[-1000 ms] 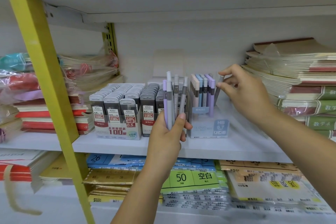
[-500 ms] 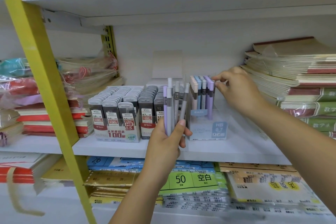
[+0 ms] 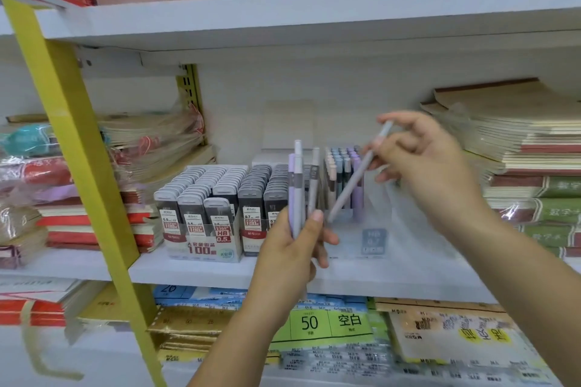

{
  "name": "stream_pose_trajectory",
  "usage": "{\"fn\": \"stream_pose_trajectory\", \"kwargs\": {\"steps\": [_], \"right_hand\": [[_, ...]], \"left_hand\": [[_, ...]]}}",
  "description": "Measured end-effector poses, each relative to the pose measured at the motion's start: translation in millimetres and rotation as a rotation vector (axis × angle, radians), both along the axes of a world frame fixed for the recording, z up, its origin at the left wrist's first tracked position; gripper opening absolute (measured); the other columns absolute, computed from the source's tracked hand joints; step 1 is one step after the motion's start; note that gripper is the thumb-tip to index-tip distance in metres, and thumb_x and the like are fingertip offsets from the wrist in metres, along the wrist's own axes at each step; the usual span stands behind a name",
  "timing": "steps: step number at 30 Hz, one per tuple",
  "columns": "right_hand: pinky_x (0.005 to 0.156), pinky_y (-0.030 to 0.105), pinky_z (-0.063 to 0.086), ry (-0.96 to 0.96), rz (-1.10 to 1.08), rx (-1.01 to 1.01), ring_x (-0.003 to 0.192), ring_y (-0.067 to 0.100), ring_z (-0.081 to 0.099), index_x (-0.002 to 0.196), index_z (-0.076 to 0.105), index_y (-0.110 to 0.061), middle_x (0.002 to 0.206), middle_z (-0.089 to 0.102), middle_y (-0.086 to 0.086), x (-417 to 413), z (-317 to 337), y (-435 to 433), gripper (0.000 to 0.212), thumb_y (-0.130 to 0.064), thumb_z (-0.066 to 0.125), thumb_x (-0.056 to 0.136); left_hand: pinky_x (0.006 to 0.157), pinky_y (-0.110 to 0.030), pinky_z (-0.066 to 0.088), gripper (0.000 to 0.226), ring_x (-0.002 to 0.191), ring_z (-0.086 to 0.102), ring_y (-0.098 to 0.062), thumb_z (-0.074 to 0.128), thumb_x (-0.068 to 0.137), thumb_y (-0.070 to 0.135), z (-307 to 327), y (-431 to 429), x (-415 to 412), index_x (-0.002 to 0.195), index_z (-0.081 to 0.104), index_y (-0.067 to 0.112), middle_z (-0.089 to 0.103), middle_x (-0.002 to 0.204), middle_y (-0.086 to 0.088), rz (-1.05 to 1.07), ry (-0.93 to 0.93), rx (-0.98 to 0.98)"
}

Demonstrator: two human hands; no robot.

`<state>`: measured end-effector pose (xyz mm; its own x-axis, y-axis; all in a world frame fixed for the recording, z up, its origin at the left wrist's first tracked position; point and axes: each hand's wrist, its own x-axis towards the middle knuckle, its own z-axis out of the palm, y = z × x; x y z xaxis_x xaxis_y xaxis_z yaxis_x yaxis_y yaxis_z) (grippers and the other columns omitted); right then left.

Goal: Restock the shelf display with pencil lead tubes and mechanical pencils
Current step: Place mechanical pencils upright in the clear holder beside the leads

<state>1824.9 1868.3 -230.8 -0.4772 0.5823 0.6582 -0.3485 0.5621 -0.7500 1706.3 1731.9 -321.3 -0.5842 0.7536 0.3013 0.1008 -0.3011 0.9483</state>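
- Left hand (image 3: 292, 248): at 6 o'clock of the view, fingers (image 3: 316, 220) clenched round a bundle (image 3: 298, 185) of lilac and grey mechanical pencils, held upright before the shelf (image 3: 195, 267) edge.
- Right hand (image 3: 421, 160): at 3 o'clock of the bundle, raised above the shelf, fingers grasping 1 grey pencil (image 3: 355, 179) near its upper end.
- The pencil is tilted, top toward 1 o'clock and tip toward 7 o'clock. The tip is close to the left thumb, and contact cannot be told.
- Box (image 3: 374, 239): clear, standing on the shelf behind both hands. Its rear rows hold the stock (image 3: 342, 166), upright pencils in pink, blue and lilac.
- Lead tubes (image 3: 220, 188): packed in rows in cartons on the shelf, at 9 o'clock of the box and just beside it.
- Notebooks (image 3: 518, 141): stacked at 3 o'clock of the box, on the same shelf.
- Post (image 3: 72, 148): yellow, slanting, at 9 o'clock of the view.
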Motion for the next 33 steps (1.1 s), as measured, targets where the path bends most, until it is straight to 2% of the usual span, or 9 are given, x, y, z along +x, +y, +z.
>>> {"fn": "stream_pose_trajectory", "kwargs": {"steps": [2,7,13,17,20,24,26,30,33], "right_hand": [[0.06,0.021,0.053,0.042,-0.067,0.117,0.079,0.016,0.071,0.104,0.058,-0.035,0.083,0.073,0.002,8.0,9.0,12.8,0.028,-0.01,0.062,0.093],[0.07,0.029,0.052,-0.126,-0.244,0.354,0.081,0.014,0.067,0.102,0.055,-0.05,0.079,0.065,-0.009,4.6,3.1,29.1,0.035,-0.019,0.065,0.09],[0.07,0.015,0.046,-0.23,-0.352,0.415,0.074,0.005,0.062,0.102,0.058,-0.039,0.078,0.065,-0.011,-3.9,-9.2,46.0,0.028,-0.018,0.069,0.088],[0.067,0.021,0.046,-0.352,-0.357,0.432,0.072,0.0,0.06,0.104,0.061,-0.035,0.075,0.066,-0.015,-8.1,-21.1,52.1,0.023,-0.022,0.07,0.087],[0.064,0.019,0.041,-0.398,-0.375,0.465,0.071,-0.003,0.057,0.104,0.062,-0.034,0.074,0.066,-0.014,-7.7,-25.8,54.5,0.023,-0.023,0.071,0.086],[0.071,0.025,0.032,-0.451,-0.463,0.584,0.082,0.01,0.048,0.114,0.068,-0.026,0.083,0.066,-0.005,-11.4,-27.7,56.8,0.031,-0.018,0.072,0.085],[0.074,0.02,0.024,-0.484,-0.514,0.66,0.091,0.015,0.038,0.12,0.068,-0.017,0.089,0.061,0.004,-16.4,-31.0,55.0,0.034,-0.014,0.071,0.086],[0.083,0.018,0.025,-0.487,-0.573,0.614,0.107,0.024,0.043,0.131,0.06,-0.014,0.105,0.05,0.006,-17.9,-27.8,41.5,0.036,-0.018,0.057,0.096],[0.078,0.007,0.036,-0.285,-0.377,0.357,0.092,-0.002,0.054,0.132,0.058,-0.027,0.101,0.058,-0.01,-10.5,-14.8,19.5,0.035,-0.03,0.053,0.098]], "left_hand": [[0.04,-0.018,0.033,0.017,0.046,0.044,-0.005,0.051,0.102,0.033,-0.2,-1.9,-5.3,0.101,0.057,0.017,0.069,0.071,0.004,0.043,-0.004,-0.009],[0.038,-0.017,0.031,0.017,0.044,0.044,-0.006,0.053,0.102,0.03,5.2,-1.8,-9.5,0.102,0.059,0.015,0.069,0.069,0.002,0.062,-0.053,-0.016],[0.038,-0.018,0.031,0.014,0.048,0.051,-0.007,0.057,0.101,0.027,8.9,4.9,-7.9,0.106,0.063,0.015,0.077,0.085,-0.003,0.027,-0.094,-0.002],[0.038,-0.016,0.032,0.024,0.047,0.052,-0.005,0.059,0.099,0.029,7.1,8.1,-5.4,0.107,0.065,0.007,0.075,0.076,0.001,0.013,-0.091,-0.005],[0.039,-0.016,0.032,0.019,0.048,0.052,-0.005,0.059,0.1,0.028,7.0,11.0,-4.4,0.109,0.065,0.012,0.078,0.085,-0.002,0.004,-0.083,-0.008],[0.039,-0.017,0.032,0.014,0.05,0.054,-0.006,0.061,0.099,0.027,5.0,13.0,-3.7,0.109,0.064,0.018,0.079,0.093,-0.002,0.012,-0.078,-0.027],[0.04,-0.017,0.032,0.015,0.051,0.055,-0.006,0.062,0.097,0.027,4.5,12.7,-3.5,0.109,0.065,0.018,0.079,0.094,-0.003,0.005,-0.104,-0.026],[0.04,-0.017,0.032,0.014,0.053,0.055,-0.006,0.066,0.095,0.024,2.6,10.2,-6.2,0.108,0.068,0.019,0.079,0.094,-0.004,0.002,-0.14,-0.025],[0.041,-0.017,0.032,0.014,0.053,0.054,-0.006,0.067,0.094,0.024,2.7,8.2,-7.1,0.108,0.069,0.021,0.079,0.094,-0.005,-0.043,-0.121,-0.028]]}}
